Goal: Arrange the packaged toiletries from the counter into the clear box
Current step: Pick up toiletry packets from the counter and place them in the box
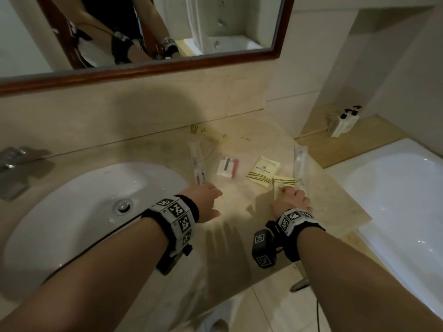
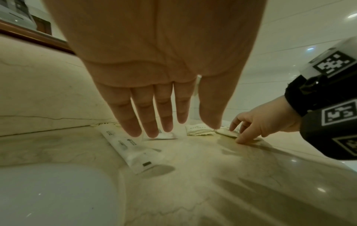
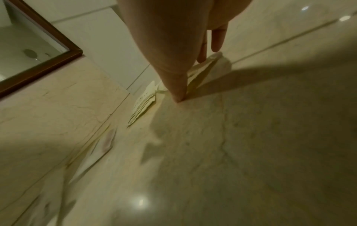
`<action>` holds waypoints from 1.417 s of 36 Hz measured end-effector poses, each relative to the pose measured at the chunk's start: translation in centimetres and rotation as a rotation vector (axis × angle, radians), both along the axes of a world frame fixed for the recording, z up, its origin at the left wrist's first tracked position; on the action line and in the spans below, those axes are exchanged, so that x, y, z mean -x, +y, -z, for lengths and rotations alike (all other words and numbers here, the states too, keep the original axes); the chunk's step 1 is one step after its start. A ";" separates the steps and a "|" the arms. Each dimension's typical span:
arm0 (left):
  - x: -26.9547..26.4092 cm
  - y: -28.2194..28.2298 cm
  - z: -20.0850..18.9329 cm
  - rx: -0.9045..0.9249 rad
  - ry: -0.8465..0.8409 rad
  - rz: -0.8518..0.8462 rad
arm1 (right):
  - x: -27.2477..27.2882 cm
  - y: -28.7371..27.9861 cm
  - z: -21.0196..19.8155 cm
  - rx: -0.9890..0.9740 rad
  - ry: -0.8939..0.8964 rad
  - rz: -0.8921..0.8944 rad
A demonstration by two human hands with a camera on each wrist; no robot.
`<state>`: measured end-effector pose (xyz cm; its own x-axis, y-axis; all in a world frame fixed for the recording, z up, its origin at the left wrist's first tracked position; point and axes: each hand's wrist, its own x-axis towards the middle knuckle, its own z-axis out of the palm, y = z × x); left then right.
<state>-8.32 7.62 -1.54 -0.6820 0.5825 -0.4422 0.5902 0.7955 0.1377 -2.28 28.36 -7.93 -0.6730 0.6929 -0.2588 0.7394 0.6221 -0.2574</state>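
Note:
Several packaged toiletries lie on the marble counter (image 1: 239, 212). They include a long white packet (image 1: 197, 164) (image 2: 133, 151), a small packet with red and black (image 1: 227, 167), a yellow striped packet (image 1: 263, 171) (image 2: 199, 130) and a long clear packet (image 1: 299, 164). My left hand (image 1: 211, 195) (image 2: 152, 125) hovers flat with straight fingers over the near end of the long white packet and holds nothing. My right hand (image 1: 290, 195) (image 3: 191, 79) pinches a second yellow packet (image 1: 284, 184) (image 3: 204, 68), thumb at its near edge and fingers on top. I cannot make out a clear box.
A white sink (image 1: 84, 212) takes up the left of the counter, with a faucet (image 1: 12, 164) behind it. A bathtub (image 1: 395, 188) lies to the right past the counter edge. Pump bottles (image 1: 342, 123) stand on the far ledge. A framed mirror (image 1: 143, 68) hangs above.

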 end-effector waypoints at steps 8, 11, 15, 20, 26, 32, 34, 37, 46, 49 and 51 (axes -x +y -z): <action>-0.1 -0.2 -0.4 -0.011 -0.014 -0.055 | 0.8 1.4 -0.8 0.054 -0.055 -0.051; 0.0 -0.2 -0.8 -0.009 -0.005 -0.053 | 1.4 1.1 -1.8 0.080 0.082 -0.064; 0.2 -0.4 -1.7 -0.013 0.001 -0.080 | 2.6 0.6 -4.0 0.153 0.231 -0.123; 0.5 -1.2 -2.7 -0.023 0.040 -0.116 | 3.7 -0.3 -5.9 0.214 0.347 -0.199; 0.6 -2.8 -3.4 -0.135 0.095 -0.196 | 4.2 -2.7 -8.1 0.256 0.445 -0.325; 0.5 -5.2 -3.9 -0.213 0.184 -0.256 | 4.5 -6.8 -8.8 0.390 0.491 -0.506; 0.5 -6.1 -4.1 -0.220 0.184 -0.287 | 4.5 -8.3 -8.9 0.406 0.462 -0.587; 0.5 -7.9 -4.3 -0.222 0.173 -0.343 | 4.7 -10.8 -9.0 0.426 0.411 -0.695; -0.5 -16.0 -4.4 -0.180 0.066 -0.525 | 5.5 -19.4 -9.7 0.674 0.352 -0.873; -1.0 -19.3 -4.3 -0.179 0.065 -0.566 | 5.9 -22.6 -9.3 0.722 0.347 -0.918; -1.4 -21.7 -4.3 -0.191 0.067 -0.596 | 5.9 -25.1 -9.2 0.728 0.333 -0.956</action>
